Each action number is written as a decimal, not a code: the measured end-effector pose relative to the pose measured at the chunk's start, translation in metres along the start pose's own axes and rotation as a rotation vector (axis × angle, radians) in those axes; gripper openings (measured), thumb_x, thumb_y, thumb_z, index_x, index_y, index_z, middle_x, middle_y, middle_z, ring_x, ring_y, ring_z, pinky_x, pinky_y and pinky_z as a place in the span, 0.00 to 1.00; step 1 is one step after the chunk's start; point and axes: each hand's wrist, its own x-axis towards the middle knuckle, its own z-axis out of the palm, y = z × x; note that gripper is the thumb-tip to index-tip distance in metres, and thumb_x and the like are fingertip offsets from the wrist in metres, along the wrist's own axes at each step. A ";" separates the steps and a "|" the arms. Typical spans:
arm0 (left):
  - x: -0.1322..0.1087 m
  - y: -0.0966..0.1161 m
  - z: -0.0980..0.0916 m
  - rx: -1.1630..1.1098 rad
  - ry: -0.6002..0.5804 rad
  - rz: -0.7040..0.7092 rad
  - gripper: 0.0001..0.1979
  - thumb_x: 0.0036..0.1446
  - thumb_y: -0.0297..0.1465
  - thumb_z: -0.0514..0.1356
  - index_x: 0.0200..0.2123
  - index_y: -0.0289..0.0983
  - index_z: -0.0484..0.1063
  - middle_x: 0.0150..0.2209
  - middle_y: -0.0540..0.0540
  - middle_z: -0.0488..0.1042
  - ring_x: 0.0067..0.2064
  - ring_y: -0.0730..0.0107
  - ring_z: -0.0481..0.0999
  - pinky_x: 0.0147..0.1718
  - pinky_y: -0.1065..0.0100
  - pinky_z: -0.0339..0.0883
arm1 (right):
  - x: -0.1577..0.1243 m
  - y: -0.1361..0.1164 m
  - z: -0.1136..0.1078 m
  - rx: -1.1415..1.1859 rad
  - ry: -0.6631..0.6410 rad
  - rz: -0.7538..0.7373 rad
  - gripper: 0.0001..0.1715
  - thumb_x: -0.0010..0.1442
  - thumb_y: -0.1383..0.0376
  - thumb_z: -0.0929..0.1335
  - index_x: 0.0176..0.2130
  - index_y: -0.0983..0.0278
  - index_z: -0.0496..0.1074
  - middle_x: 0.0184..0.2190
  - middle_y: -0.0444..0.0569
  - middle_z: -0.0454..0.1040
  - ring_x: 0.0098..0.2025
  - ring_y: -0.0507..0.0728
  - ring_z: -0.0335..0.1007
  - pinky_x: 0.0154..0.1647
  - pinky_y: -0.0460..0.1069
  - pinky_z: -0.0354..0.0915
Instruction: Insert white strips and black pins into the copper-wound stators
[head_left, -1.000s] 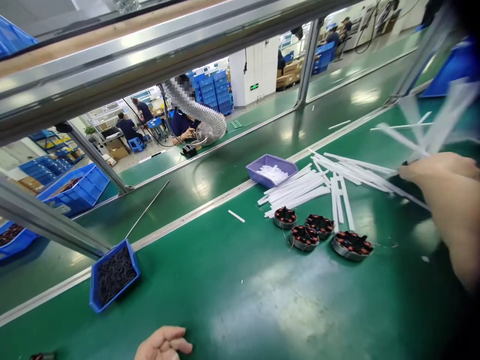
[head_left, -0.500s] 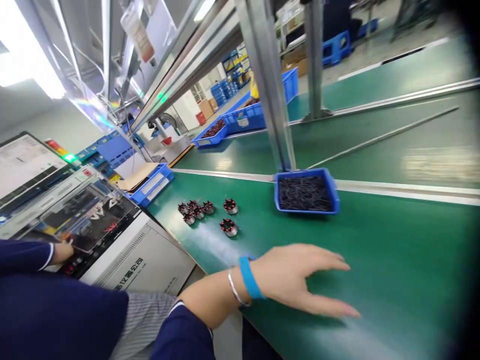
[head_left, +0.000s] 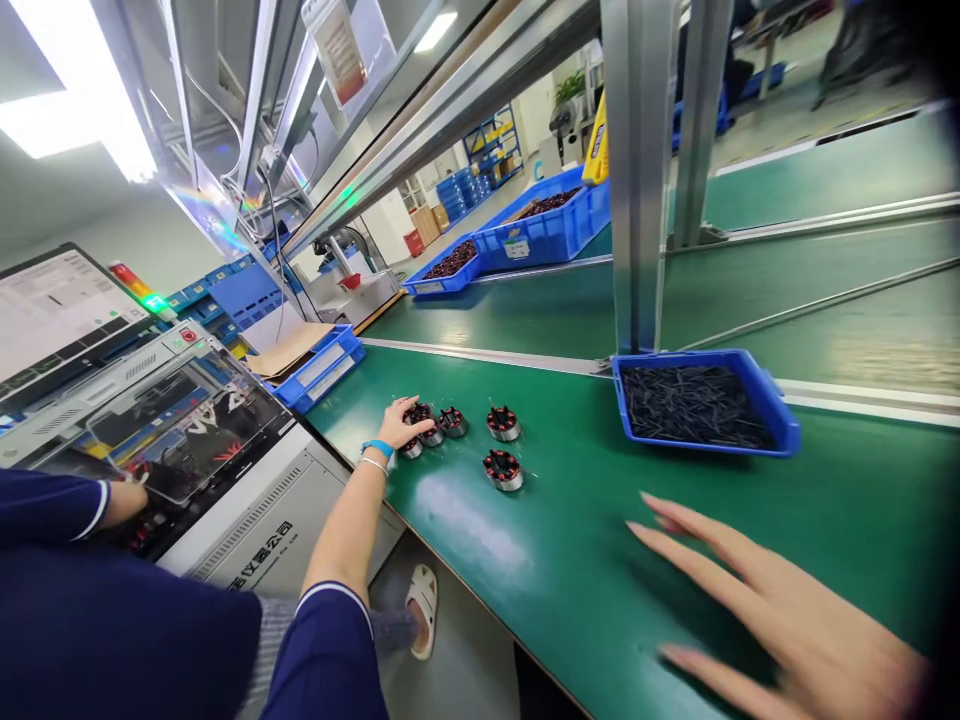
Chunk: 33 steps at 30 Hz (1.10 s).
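My left hand [head_left: 400, 424], with a blue wristband and a silver bangle, reaches across the table to a cluster of wound motor stators [head_left: 451, 423]. Its thumb and finger are apart over the nearest ones and partly hide them; whether they touch is unclear. Two more stators stand to the right, an upper stator [head_left: 503, 423] and a lower stator [head_left: 502, 470], with red and black windings and thin wire ends. My right hand [head_left: 780, 610] hovers blurred at the lower right, fingers spread, holding nothing. Beyond it stands a blue bin [head_left: 784, 430] of short black tubes [head_left: 690, 405].
At the left, a co-worker's arm [head_left: 52, 505] reaches to a machine [head_left: 225, 400]. A blue tray [head_left: 322, 375] holding cardboard stands by the machine. Metal posts [head_left: 637, 200] rise behind the bin. Blue crates [head_left: 517, 245] of small dark red parts stand on the far side.
My left hand has moved from the table's front middle leftward to the stator cluster. My right hand has come into view at the lower right. The camera view has shifted.
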 end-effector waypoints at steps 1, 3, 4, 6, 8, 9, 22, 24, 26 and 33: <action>0.003 0.002 0.005 -0.008 -0.034 0.056 0.41 0.43 0.51 0.67 0.58 0.38 0.65 0.62 0.35 0.61 0.66 0.46 0.55 0.64 0.48 0.46 | 0.019 -0.002 0.010 -0.002 -0.056 -0.074 0.44 0.54 0.46 0.68 0.66 0.50 0.55 0.65 0.55 0.58 0.59 0.66 0.64 0.53 0.59 0.68; 0.008 0.009 0.016 -0.028 -0.103 0.178 0.47 0.37 0.49 0.70 0.60 0.38 0.63 0.63 0.34 0.60 0.65 0.46 0.55 0.64 0.48 0.46 | 0.062 -0.007 0.030 -0.042 -0.164 -0.082 0.56 0.48 0.46 0.72 0.68 0.58 0.51 0.68 0.61 0.49 0.62 0.71 0.59 0.57 0.62 0.64; 0.010 0.015 0.022 -0.040 -0.137 0.240 0.50 0.34 0.49 0.71 0.61 0.39 0.63 0.64 0.34 0.59 0.65 0.46 0.55 0.64 0.47 0.45 | 0.084 -0.009 0.039 -0.061 -0.205 -0.042 0.60 0.45 0.46 0.74 0.68 0.62 0.51 0.69 0.65 0.46 0.64 0.73 0.55 0.59 0.64 0.61; 0.014 0.029 0.034 -0.066 -0.202 0.362 0.52 0.28 0.48 0.73 0.60 0.41 0.64 0.64 0.36 0.59 0.65 0.46 0.55 0.64 0.46 0.45 | 0.121 -0.015 0.053 -0.092 -0.310 0.050 0.69 0.36 0.45 0.77 0.67 0.68 0.52 0.68 0.70 0.43 0.66 0.77 0.49 0.61 0.66 0.56; 0.015 0.045 0.045 -0.093 -0.259 0.470 0.53 0.24 0.49 0.74 0.58 0.42 0.66 0.64 0.37 0.60 0.66 0.46 0.55 0.64 0.47 0.45 | 0.141 -0.018 0.061 -0.118 -0.379 0.105 0.71 0.31 0.46 0.78 0.66 0.69 0.55 0.67 0.70 0.49 0.66 0.78 0.47 0.59 0.68 0.58; 0.015 0.054 0.051 -0.106 -0.282 0.523 0.54 0.23 0.49 0.74 0.58 0.42 0.66 0.63 0.37 0.60 0.66 0.46 0.55 0.64 0.47 0.45 | 0.144 -0.020 0.062 -0.133 -0.390 0.125 0.66 0.33 0.47 0.77 0.65 0.67 0.57 0.65 0.68 0.54 0.65 0.78 0.48 0.57 0.68 0.60; -0.037 0.144 0.067 -0.241 -0.284 0.784 0.50 0.36 0.53 0.70 0.60 0.36 0.62 0.64 0.31 0.58 0.66 0.47 0.57 0.63 0.45 0.52 | 0.061 -0.010 -0.029 -0.281 -0.002 0.148 0.30 0.63 0.53 0.61 0.60 0.63 0.63 0.59 0.60 0.66 0.60 0.66 0.61 0.57 0.63 0.61; -0.037 0.168 0.066 -0.203 -0.173 0.675 0.41 0.44 0.51 0.67 0.57 0.35 0.65 0.62 0.33 0.63 0.64 0.50 0.61 0.62 0.49 0.54 | 0.080 0.023 -0.056 -0.437 0.070 0.362 0.29 0.64 0.55 0.60 0.57 0.69 0.67 0.58 0.64 0.66 0.58 0.69 0.63 0.55 0.61 0.62; -0.031 0.195 0.073 -0.121 -0.170 0.556 0.35 0.51 0.48 0.63 0.56 0.32 0.67 0.58 0.33 0.68 0.60 0.51 0.66 0.60 0.52 0.59 | 0.099 0.054 -0.073 -0.568 -0.007 0.634 0.32 0.62 0.56 0.61 0.59 0.73 0.64 0.56 0.67 0.67 0.53 0.70 0.68 0.46 0.59 0.67; 0.005 0.249 0.113 -0.030 -0.228 0.474 0.11 0.54 0.32 0.62 0.41 0.35 0.76 0.39 0.43 0.80 0.43 0.62 0.79 0.48 0.62 0.71 | 0.105 0.062 -0.067 -0.598 -0.171 0.661 0.13 0.58 0.64 0.64 0.40 0.66 0.75 0.31 0.54 0.78 0.33 0.61 0.73 0.30 0.51 0.62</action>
